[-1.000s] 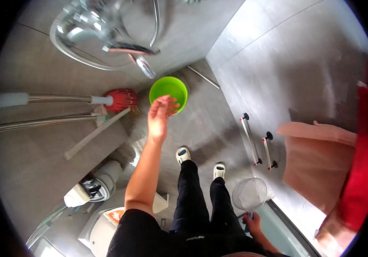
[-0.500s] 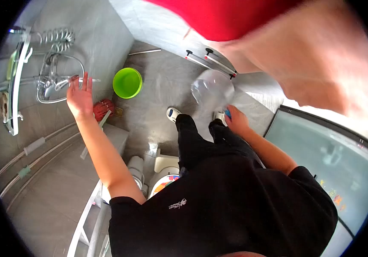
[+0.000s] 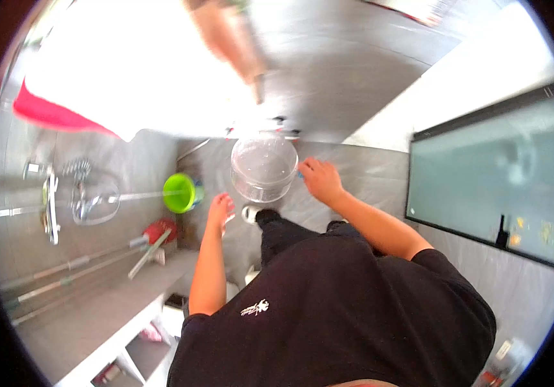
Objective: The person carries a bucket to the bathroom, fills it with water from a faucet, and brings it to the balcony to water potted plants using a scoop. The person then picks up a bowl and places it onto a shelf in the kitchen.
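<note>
A clear, round plastic tub (image 3: 264,166) is in front of me, with small drops or specks on it. At its right side my right hand (image 3: 322,179) is closed on a small blue part, apparently its handle. My left hand (image 3: 221,209) is just below and left of the tub, its fingers loosely curled and apart, and I see nothing in its grip. Left of that hand stands a lime-green bucket (image 3: 179,193). A pale streak that looks like running water reaches toward the bucket from the wall tap (image 3: 94,198).
Red, blurred item (image 3: 161,230) lies by the left ledge (image 3: 96,309). A white shelf unit (image 3: 132,355) is at lower left. On the right is a dark-framed frosted glass panel (image 3: 489,174). Another person's blurred arm (image 3: 225,39) shows at the top, against strong glare.
My left hand has come away from the tap toward the tub. My right hand has brought the tub up and left. My view has shifted, and the pale streak now shows at the tap.
</note>
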### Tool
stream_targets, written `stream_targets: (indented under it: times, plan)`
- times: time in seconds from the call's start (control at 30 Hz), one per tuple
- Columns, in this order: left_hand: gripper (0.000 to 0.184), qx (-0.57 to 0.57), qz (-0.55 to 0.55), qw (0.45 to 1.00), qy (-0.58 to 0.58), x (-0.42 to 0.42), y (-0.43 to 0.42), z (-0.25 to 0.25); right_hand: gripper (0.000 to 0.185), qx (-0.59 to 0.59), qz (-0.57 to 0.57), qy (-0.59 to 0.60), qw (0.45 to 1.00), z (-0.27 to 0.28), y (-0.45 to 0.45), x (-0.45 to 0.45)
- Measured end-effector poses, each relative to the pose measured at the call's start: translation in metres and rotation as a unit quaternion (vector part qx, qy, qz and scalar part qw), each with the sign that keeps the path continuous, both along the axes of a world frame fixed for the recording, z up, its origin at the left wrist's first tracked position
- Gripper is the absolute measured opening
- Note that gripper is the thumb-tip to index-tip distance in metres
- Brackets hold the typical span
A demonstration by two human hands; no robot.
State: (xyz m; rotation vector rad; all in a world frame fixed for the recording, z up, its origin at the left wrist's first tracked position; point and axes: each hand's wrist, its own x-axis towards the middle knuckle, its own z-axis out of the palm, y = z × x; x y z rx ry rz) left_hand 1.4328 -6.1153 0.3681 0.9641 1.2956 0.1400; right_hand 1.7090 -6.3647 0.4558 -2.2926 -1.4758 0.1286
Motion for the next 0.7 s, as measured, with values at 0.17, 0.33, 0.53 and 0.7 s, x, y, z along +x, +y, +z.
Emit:
stream_targets:
  times: [0.17,0.33,0.53,0.7]
  plan:
    - [0.039,0.233,-0.442,0.865,0.047,0.131,-0.129,-0.013,0.033,0.026,-0.191,0.152,0.970,0.008,-0.236,0.071]
    - [0.040,0.211,-0.578,0.787,0.040,0.223,-0.217,-0.006,0.041,0.004,-0.405,0.189,0.895,-0.015,-0.423,0.134]
    - [0.032,0.103,-0.607,0.776,0.135,0.244,-0.210,-0.106,0.041,0.044,-0.524,0.351,0.775,-0.057,-0.488,0.222]
    - [0.025,-0.013,-0.499,0.834,0.236,0.300,-0.190,-0.105,0.033,0.121,-0.545,0.517,0.649,-0.087,-0.504,0.301]
